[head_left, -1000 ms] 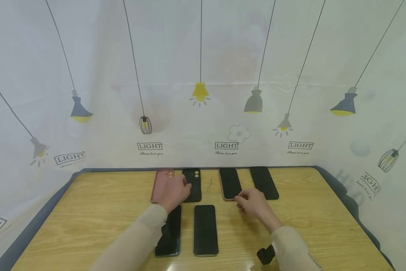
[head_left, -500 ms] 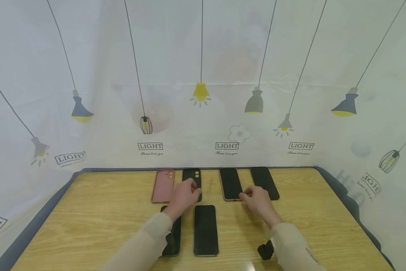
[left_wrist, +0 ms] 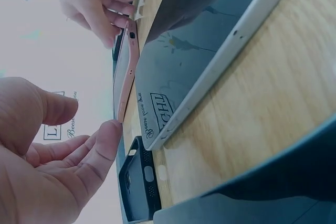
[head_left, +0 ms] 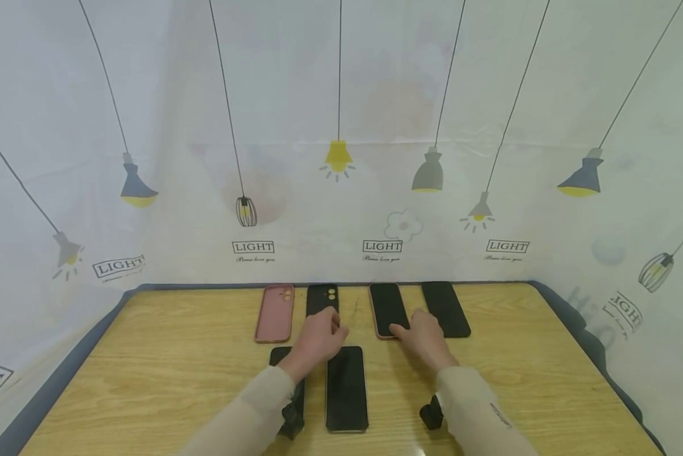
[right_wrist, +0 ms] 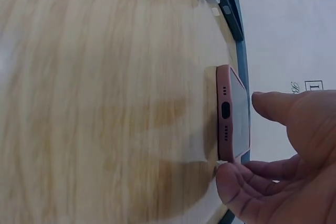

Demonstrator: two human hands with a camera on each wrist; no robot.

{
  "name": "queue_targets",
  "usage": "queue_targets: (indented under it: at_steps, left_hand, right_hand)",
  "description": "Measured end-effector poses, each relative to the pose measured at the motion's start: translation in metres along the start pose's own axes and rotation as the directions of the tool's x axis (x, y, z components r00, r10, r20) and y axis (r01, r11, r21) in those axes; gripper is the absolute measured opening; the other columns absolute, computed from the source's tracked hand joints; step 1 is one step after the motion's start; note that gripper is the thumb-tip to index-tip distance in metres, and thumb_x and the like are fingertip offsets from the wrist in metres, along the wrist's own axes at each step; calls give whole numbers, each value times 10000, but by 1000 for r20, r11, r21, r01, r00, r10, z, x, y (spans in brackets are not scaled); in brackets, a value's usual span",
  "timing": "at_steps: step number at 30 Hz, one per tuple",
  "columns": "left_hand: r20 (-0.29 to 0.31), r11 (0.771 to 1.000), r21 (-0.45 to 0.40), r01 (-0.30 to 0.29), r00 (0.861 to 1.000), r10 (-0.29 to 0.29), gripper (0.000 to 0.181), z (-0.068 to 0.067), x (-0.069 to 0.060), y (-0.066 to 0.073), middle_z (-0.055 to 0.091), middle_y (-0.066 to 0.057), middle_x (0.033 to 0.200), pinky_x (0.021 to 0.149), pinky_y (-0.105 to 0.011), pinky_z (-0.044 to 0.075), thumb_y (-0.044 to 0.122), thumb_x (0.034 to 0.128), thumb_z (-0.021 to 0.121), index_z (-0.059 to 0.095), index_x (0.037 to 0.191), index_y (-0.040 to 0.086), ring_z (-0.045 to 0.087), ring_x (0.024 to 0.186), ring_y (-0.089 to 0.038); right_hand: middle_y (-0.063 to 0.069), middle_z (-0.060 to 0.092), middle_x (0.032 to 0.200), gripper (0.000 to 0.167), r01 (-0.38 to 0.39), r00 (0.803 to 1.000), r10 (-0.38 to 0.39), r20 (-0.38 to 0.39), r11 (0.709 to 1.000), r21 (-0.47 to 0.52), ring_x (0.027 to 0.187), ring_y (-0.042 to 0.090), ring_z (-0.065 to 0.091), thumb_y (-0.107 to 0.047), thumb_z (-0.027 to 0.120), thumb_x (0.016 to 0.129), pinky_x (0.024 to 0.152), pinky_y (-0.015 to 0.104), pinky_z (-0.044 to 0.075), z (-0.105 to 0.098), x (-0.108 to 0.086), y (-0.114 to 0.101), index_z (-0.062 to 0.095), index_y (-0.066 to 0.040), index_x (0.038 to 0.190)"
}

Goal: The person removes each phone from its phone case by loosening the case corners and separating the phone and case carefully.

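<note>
On a wooden worktop (head_left: 147,361), a pink-cased phone (head_left: 388,307) is laid face up in the far row, between a black case (head_left: 321,297) and a dark slab (head_left: 446,310). At its near right corner, the right hand (head_left: 425,337) is held with thumb and fingers spread. The left hand (head_left: 318,335), thumb and fingertips parted, is held over the black case's near end.

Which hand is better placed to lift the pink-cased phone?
Probably the right hand: it is at the near end of the pink-cased phone, whereas the left hand is by the black case.
</note>
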State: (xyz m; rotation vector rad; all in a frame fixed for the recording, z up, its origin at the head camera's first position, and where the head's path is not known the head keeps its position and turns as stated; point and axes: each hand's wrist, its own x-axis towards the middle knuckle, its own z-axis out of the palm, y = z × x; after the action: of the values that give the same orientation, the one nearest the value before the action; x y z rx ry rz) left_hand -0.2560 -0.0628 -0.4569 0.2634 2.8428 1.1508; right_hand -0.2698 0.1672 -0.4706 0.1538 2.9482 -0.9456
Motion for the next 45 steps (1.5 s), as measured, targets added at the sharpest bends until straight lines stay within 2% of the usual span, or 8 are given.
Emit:
queue_targets:
  at_steps: [6, 12, 16, 29, 35, 40, 43, 45]
  left_hand:
    - [-1, 1000, 7, -15, 1000, 15, 193, 0, -2, 0, 677, -61, 902, 664, -362, 547, 189, 1017, 660, 621, 1092, 16, 637, 778, -183]
    - [-5, 999, 21, -44, 999, 44, 165, -1, -5, 0, 675, -71, 904, 653, -359, 542, 175, 1021, 654, 620, 1069, 20, 642, 786, -192]
    - [-2, 999, 12, -37, 999, 37, 170, -2, -6, 1, 688, -100, 936, 666, -376, 557, 166, 1021, 652, 625, 1082, 10, 656, 809, -215]
    - [-21, 999, 26, -21, 1000, 22, 166, -5, -6, 1, 690, -107, 930, 630, -353, 532, 157, 1014, 658, 623, 1071, 4, 630, 760, -194]
    - [-17, 1000, 9, -12, 1000, 12, 164, -9, -7, 1, 692, -104, 944, 635, -353, 537, 157, 1013, 654, 630, 1084, 11, 629, 776, -196]
    - [-10, 1000, -16, -8, 1000, 8, 170, -12, -8, 1, 691, -94, 943, 628, -345, 531, 167, 1017, 649, 633, 1096, 17, 624, 770, -189]
    - [-12, 1000, -13, -12, 1000, 12, 171, -13, -9, 2, 692, -86, 944, 639, -346, 534, 175, 1017, 650, 637, 1097, 25, 625, 774, -185]
    - [-15, 1000, -8, -12, 1000, 12, 165, -13, -9, 2, 695, -86, 946, 651, -354, 542, 175, 1014, 656, 640, 1092, 31, 628, 782, -188]
  right_hand:
    - [291, 636, 1077, 612, -19, 1000, 18, -4, 995, -95, 973, 407, 662, -377, 764, 943, 827, 514, 585, 8, 6, -9, 594, 169, 1160]
    - [208, 627, 904, 491, -36, 999, 33, -22, 990, -133, 847, 318, 638, -402, 798, 907, 754, 464, 575, 16, 11, -11, 598, 35, 808]
    - [211, 616, 916, 497, -44, 999, 42, -20, 988, -145, 916, 360, 622, -398, 800, 903, 815, 487, 567, 16, 12, -12, 579, 12, 730]
    - [248, 687, 1096, 564, -146, 983, 152, 99, 987, -68, 940, 326, 666, -398, 817, 877, 810, 466, 582, 7, 18, -14, 685, 117, 1067]
    - [293, 661, 1224, 588, -141, 984, 142, 104, 990, -17, 1091, 401, 660, -343, 767, 925, 929, 497, 565, 4, 15, -14, 636, 150, 1217]
    - [98, 612, 732, 342, -166, 983, 156, 97, 980, 108, 674, 211, 554, -257, 686, 986, 640, 339, 486, 2, 14, -11, 627, 28, 806]
    - [3, 496, 568, 306, -184, 980, 162, 114, 956, 227, 538, 134, 472, -200, 651, 1008, 595, 268, 412, -1, 12, -12, 609, -12, 770]
    - [14, 561, 573, 265, -178, 981, 146, 129, 939, 295, 527, 121, 536, -168, 635, 1017, 615, 258, 468, -3, 9, -12, 664, 36, 850]
